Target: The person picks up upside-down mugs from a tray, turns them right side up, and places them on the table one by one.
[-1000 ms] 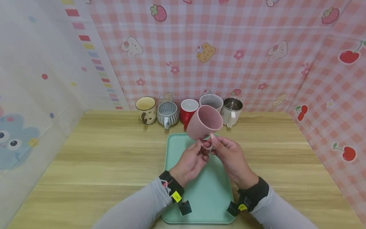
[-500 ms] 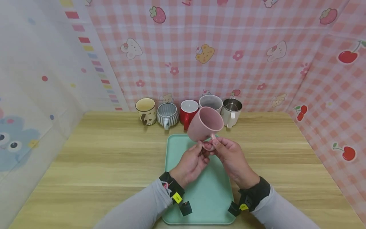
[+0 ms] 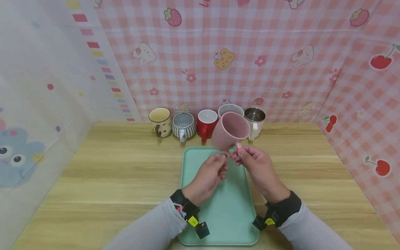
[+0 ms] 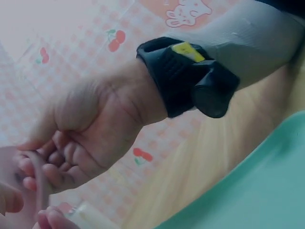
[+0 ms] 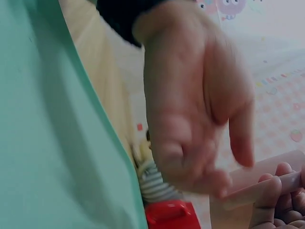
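Note:
A pink mug [image 3: 222, 138] is held tilted above the far end of a green tray [image 3: 225, 222], its mouth facing up and toward the right. My right hand [image 3: 260, 173] grips its handle [image 3: 239, 145], with the thumb on top and fingers curled through the loop, as the left wrist view shows. Close under the mug, my left hand [image 3: 206, 182] has loosely bent fingers, the tips right beside the handle's lower end. In the right wrist view that left hand [image 5: 186, 114] looks blurred, its thumb apart from the fingers with no mug part between them.
Along the back wall stand several mugs: a cream spotted one [image 3: 160, 122], a striped one [image 3: 183, 126], a red one [image 3: 207, 125], a grey-white one [image 3: 229, 108] partly behind the pink mug, and a white steel-lined one [image 3: 256, 125]. Patterned cloths [image 3: 200, 52] surround the wooden table [image 3: 125, 180].
The pink mug and my right hand have shifted a little right and up. My left hand, earlier pinching the handle's lower part, has loosened and drawn slightly away from the right hand.

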A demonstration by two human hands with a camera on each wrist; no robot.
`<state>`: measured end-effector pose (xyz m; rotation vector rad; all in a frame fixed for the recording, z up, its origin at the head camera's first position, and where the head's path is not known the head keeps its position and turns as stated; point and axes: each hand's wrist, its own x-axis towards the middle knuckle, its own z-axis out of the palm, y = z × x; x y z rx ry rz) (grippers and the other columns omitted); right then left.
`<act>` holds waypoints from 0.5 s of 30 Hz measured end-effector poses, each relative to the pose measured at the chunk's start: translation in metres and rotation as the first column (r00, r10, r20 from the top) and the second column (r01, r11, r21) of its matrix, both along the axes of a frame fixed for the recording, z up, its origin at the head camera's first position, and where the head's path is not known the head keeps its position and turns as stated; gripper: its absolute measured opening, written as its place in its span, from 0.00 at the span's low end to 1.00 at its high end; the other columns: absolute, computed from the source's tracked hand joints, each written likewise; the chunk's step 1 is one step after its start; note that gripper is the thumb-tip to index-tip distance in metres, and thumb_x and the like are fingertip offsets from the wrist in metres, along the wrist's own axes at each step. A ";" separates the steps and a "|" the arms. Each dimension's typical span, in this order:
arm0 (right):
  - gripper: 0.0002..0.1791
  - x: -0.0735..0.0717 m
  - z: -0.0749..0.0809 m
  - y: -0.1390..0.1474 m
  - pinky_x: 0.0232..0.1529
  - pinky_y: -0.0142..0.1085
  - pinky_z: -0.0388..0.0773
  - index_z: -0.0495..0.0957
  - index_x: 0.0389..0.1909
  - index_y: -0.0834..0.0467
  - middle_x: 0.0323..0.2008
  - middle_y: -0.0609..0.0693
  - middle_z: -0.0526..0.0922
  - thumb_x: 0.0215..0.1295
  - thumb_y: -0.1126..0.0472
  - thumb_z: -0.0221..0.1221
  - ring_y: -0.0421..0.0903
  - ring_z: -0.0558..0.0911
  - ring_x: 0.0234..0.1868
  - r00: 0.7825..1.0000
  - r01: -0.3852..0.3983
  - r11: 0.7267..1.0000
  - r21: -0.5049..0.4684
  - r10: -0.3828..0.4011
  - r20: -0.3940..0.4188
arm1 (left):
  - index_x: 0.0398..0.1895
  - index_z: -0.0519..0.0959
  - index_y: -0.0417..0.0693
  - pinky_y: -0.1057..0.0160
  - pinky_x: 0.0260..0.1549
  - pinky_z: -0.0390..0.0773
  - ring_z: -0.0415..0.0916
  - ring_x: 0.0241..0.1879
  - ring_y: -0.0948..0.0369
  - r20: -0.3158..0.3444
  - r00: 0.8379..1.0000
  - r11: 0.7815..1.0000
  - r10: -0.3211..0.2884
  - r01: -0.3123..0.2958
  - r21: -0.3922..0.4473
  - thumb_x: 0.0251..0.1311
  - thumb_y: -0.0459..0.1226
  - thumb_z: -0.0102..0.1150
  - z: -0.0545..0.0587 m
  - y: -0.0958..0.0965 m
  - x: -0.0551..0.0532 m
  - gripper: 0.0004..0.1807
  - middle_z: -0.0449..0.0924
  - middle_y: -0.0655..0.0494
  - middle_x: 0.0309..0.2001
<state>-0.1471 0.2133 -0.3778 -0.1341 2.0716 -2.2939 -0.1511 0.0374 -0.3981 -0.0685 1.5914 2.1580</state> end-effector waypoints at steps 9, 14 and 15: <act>0.08 -0.017 0.016 0.028 0.42 0.28 0.82 0.84 0.41 0.60 0.34 0.42 0.89 0.78 0.62 0.57 0.36 0.85 0.39 0.980 0.109 0.993 -0.042 -0.114 -0.161 | 0.66 0.71 0.49 0.59 0.51 0.75 0.74 0.53 0.55 -0.321 0.930 0.880 -0.180 0.007 -0.475 0.79 0.46 0.52 0.018 -0.043 0.002 0.20 0.76 0.52 0.52; 0.09 -0.029 0.026 0.046 0.42 0.27 0.81 0.84 0.42 0.63 0.34 0.43 0.89 0.76 0.61 0.59 0.36 0.86 0.39 0.970 0.159 0.985 -0.063 -0.168 -0.173 | 0.68 0.70 0.47 0.53 0.54 0.77 0.74 0.53 0.55 -0.439 0.856 0.738 -0.273 -0.106 -0.666 0.77 0.47 0.54 0.018 -0.069 -0.003 0.23 0.75 0.51 0.54; 0.09 -0.032 0.028 0.050 0.41 0.26 0.81 0.84 0.41 0.62 0.34 0.43 0.89 0.76 0.61 0.60 0.36 0.86 0.39 0.970 0.166 0.984 -0.064 -0.175 -0.169 | 0.69 0.69 0.45 0.52 0.54 0.78 0.74 0.53 0.55 -0.452 0.846 0.714 -0.284 -0.128 -0.688 0.77 0.47 0.54 0.018 -0.073 -0.003 0.24 0.75 0.50 0.54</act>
